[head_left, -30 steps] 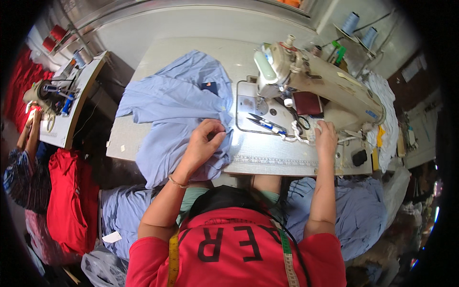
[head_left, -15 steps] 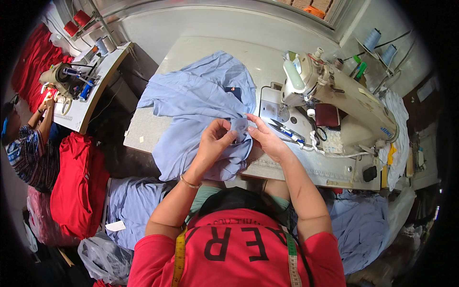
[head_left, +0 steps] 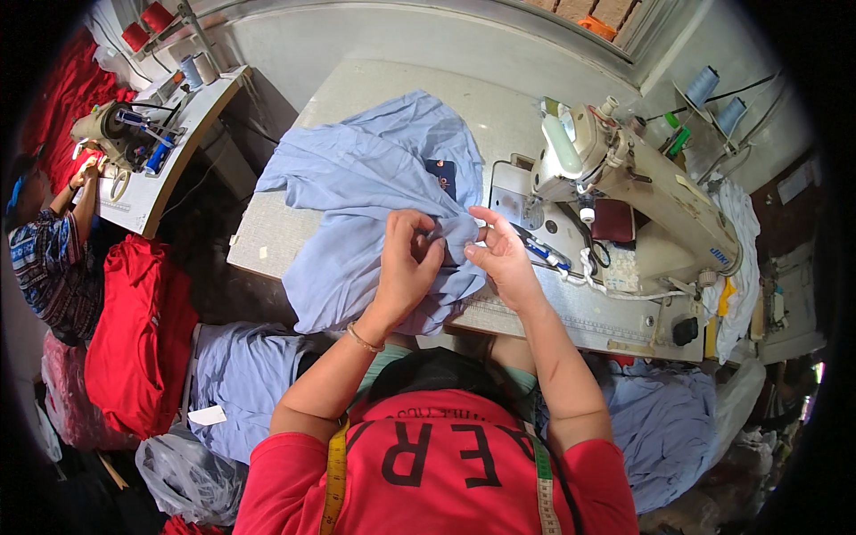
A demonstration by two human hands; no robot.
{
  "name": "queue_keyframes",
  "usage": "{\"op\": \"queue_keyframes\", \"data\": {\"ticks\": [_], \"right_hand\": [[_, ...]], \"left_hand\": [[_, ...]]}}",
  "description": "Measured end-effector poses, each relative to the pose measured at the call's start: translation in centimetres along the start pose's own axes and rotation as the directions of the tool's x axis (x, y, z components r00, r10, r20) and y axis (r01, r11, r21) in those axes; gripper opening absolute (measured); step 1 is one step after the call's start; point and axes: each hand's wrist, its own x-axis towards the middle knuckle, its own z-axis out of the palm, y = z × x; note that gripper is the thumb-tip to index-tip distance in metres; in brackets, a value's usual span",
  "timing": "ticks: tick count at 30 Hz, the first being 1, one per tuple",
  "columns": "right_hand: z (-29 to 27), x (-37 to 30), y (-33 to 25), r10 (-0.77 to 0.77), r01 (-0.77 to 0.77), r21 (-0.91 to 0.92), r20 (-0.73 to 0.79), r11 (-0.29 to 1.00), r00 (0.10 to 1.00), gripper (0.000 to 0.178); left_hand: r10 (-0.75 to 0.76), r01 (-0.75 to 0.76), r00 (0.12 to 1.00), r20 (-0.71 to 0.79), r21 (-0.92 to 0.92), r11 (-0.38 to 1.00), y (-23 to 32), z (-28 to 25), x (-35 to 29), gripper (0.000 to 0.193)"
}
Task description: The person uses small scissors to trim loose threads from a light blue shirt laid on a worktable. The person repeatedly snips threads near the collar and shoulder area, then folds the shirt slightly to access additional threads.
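A light blue garment (head_left: 348,232) lies in loose folds across the sewing table, its lower part hanging at the front edge. My left hand (head_left: 408,263) is over its right part, fingers curled and the thumb apart from them, with nothing seen between. Close by on the right, my right hand (head_left: 506,263) is at the garment's edge, index finger stretched and thumb apart; its other fingers are partly hidden. Between the hands the cloth is bunched. Just beyond them a dark blue patch (head_left: 441,178) shows on the garment.
Right of the garment stands a sewing machine (head_left: 642,183). Blue-handled thread snips (head_left: 546,251), black scissors (head_left: 597,250) and a dark red pad (head_left: 613,220) lie by it. At the left, a co-worker (head_left: 58,259) sits at another machine. Red cloth (head_left: 143,339) is piled between us.
The folded blue cloth edge that both hands pinched has dropped from view between them. My left hand's fingers have parted, and my right hand's thumb and index finger have spread. The view has shifted slightly.
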Motion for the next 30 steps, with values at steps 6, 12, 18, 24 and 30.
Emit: {"op": "queue_keyframes", "data": {"ticks": [6,12,18,24,30], "right_hand": [[0.7,-0.6,-0.7,-0.075,0.040,-0.281,-0.116,0.959,0.990,0.050],[0.7,-0.9,-0.5,-0.133,0.086,-0.332,-0.122,0.940,0.984,0.045],[1.5,-1.4,-0.6,-0.381,0.241,-0.758,-0.011,0.606,0.924,0.036],[1.9,-1.7,-0.7,-0.456,0.282,-0.876,0.082,0.392,0.886,0.033],[1.5,-1.1,0.1,-0.432,0.286,-0.776,0.020,0.562,0.902,0.029]], "left_hand": [[0.176,-0.197,0.952,0.252,0.060,0.979,1.2,0.0,0.2,0.010],[0.047,-0.066,0.966,0.253,0.067,0.996,1.2,0.1,0.2,0.011],[0.017,-0.066,0.960,0.281,0.163,0.984,1.4,0.1,0.4,0.012],[-0.092,0.059,0.952,0.293,0.119,0.991,1.0,0.1,0.6,0.014],[-0.128,0.097,0.947,0.296,0.120,0.988,0.6,0.2,0.5,0.015]]}}
